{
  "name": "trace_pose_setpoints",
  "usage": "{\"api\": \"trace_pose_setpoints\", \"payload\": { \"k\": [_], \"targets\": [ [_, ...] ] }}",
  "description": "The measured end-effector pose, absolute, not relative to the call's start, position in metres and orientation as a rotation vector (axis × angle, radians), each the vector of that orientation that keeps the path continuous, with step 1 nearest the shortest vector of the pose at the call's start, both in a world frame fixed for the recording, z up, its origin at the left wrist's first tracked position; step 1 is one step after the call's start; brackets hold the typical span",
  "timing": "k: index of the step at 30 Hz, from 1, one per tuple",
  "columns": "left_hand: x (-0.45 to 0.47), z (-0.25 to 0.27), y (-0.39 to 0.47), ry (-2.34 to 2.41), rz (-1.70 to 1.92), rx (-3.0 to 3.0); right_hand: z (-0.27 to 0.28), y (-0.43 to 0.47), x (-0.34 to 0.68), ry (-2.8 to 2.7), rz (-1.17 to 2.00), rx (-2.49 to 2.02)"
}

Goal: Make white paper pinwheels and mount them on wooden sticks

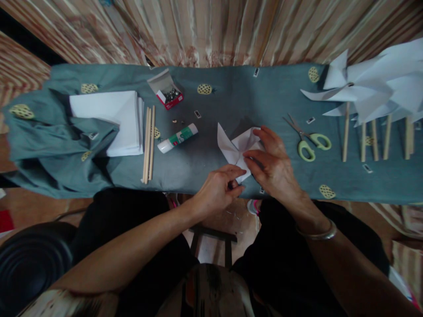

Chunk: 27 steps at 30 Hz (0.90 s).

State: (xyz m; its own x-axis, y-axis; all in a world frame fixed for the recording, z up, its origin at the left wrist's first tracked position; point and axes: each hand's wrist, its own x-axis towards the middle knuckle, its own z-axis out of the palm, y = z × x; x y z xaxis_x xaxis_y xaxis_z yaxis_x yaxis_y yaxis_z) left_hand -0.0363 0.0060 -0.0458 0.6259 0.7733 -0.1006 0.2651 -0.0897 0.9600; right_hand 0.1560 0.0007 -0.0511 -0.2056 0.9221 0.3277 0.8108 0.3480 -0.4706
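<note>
A white paper pinwheel (233,152) lies near the front edge of the cloth-covered table, with some of its points folded up. My left hand (220,187) pinches its near edge between thumb and fingers. From the right, my right hand (272,163) grips another part of the paper, thumb on the middle and fingers on the far right fold. A glue stick (177,138) lies to the left of the paper. Scissors with green handles (309,140) rest to the right of my right hand.
Farther left are wooden sticks (148,145), a stack of white paper (127,125) and an opened box of metal pins (170,94). Finished paper pinwheels on sticks (370,90) overlap at the right. A striped curtain (205,31) hangs behind the table (277,99).
</note>
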Motion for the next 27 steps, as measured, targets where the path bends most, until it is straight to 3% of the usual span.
{"api": "trace_pose_setpoints", "payload": {
  "k": [27],
  "targets": [
    [-0.044,-0.039,0.008,0.824,0.525,1.782,-0.056,-0.016,0.134,-2.221,0.194,-1.601]
  ]
}}
